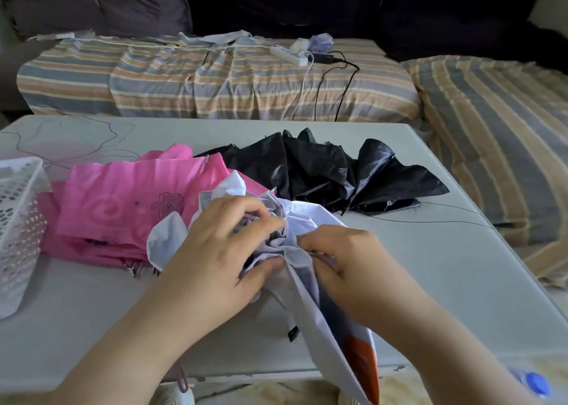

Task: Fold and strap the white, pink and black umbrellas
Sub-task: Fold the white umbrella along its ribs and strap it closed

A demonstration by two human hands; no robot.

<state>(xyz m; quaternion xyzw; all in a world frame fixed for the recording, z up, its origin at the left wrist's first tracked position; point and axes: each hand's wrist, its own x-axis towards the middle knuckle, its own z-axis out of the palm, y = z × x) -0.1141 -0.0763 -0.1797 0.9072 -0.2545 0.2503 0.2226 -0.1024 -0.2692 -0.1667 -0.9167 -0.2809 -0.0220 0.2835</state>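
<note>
White umbrella fabric bunched btwn left hand & right hand, both gripping.

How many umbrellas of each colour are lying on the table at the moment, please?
White umbrella, gripped by the left hand and right hand: 1
Pink umbrella: 1
Black umbrella: 1
Total: 3

It was a home living room: a sofa under striped covers, a power strip, a low table.
</note>
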